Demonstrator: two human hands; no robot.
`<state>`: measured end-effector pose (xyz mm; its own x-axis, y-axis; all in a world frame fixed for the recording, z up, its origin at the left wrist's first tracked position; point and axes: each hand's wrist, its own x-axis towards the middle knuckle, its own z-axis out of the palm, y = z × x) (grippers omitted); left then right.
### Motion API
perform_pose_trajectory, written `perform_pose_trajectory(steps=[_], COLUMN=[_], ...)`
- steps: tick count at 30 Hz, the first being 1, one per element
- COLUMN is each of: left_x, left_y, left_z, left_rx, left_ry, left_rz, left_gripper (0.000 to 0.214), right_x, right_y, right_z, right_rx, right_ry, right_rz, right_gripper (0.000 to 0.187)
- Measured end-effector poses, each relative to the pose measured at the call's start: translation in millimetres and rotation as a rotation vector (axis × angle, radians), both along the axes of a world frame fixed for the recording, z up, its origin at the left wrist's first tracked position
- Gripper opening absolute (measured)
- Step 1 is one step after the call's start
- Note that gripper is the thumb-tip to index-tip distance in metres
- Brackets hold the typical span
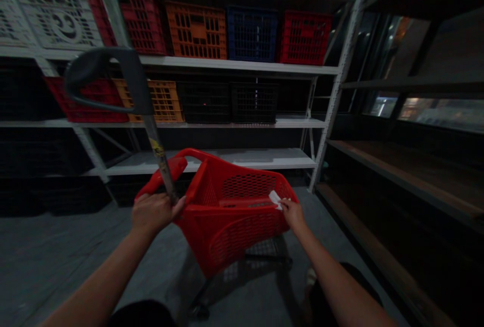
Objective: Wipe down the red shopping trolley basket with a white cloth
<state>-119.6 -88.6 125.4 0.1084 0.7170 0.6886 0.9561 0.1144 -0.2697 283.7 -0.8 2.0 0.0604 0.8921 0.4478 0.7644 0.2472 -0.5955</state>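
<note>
The left hand (153,213) closes around the metal pole (161,163) of a wheeled shopping cart (227,216), its fingers (177,207) curled around the shaft beside the rim of the red plastic basket (242,226). This grip appears suited to steadying the cart, since the pole rises to a black loop handle (102,72) and gives leverage. The right hand (293,214) sits at the basket's right rim, its fingers (284,205) pinching a white paper slip (275,199). This position holds the slip over the basket opening. Below the basket are a wire lower rack (260,261) and a caster (198,311), both on the grey floor (75,251). Ahead, steel shelving (342,75) carries orange, blue, red and black plastic crates (195,32), set side by side for storage. Dark wooden shelves (393,176) run along the right.
</note>
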Motion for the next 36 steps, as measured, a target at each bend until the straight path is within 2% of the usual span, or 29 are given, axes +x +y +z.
perform_pose_trajectory(steps=[5, 7, 10, 12, 15, 17, 19, 22, 26, 29, 32, 34, 36], left_x=[1.1, 1.2, 0.4, -0.1, 0.8, 2.9, 5.5, 8.4, 8.7, 8.0, 6.9, 5.4, 3.2], left_y=[-1.3, -0.7, 0.3, 0.7, 0.9, 1.0, 0.8, 0.3, 0.1, 0.9, 2.1, 2.7, 3.0], left_z=[-0.8, -1.2, -1.7, -2.2, -2.6, -2.2, -1.4, -1.0, -3.3, -4.7, -4.0, -3.0, -2.6], left_rx=[0.005, 0.018, 0.023, 0.021, 0.024, 0.019, 0.015, 0.022, 0.032, 0.052, 0.048, 0.030, 0.016], left_ry=[-0.010, -0.013, -0.001, 0.011, 0.024, 0.022, 0.010, 0.002, 0.030, 0.051, 0.039, 0.027, 0.021], left_rz=[0.009, 0.013, 0.018, 0.018, 0.023, 0.019, 0.015, 0.014, 0.009, 0.022, 0.019, 0.015, 0.010], left_gripper=[0.052, 0.052, 0.050, 0.050, 0.050, 0.050, 0.051, 0.052, 0.050, 0.049, 0.050, 0.051, 0.052], right_x=[26.9, 19.7, 3.6, 5.1, 20.9, 21.2, 1.0, -64.5, -166.1, -214.6, -226.7, -214.0, -186.0], right_y=[-1.4, -2.5, -3.4, -2.5, -0.7, -1.5, -5.6, -18.4, -39.4, -50.1, -52.3, -48.6, -41.8], right_z=[-3.1, -3.1, -1.7, -1.0, -1.0, -0.6, 2.1, 13.6, 44.5, 67.7, 74.6, 67.2, 53.0], right_rx=[-0.049, -0.017, 0.007, 0.002, -0.003, 0.005, 0.012, 0.042, 0.058, 0.097, 0.130, 0.121, 0.101], right_ry=[0.016, 0.045, 0.086, 0.118, 0.145, 0.151, 0.153, 0.148, 0.185, 0.189, 0.170, 0.156, 0.148], right_rz=[-0.156, -0.139, -0.003, 0.041, -0.043, -0.092, -0.051, 0.158, 0.332, 0.450, 0.498, 0.485, 0.435], right_gripper=[0.030, 0.029, 0.027, 0.026, 0.027, 0.028, 0.027, 0.025, 0.024, 0.022, 0.021, 0.022, 0.025])
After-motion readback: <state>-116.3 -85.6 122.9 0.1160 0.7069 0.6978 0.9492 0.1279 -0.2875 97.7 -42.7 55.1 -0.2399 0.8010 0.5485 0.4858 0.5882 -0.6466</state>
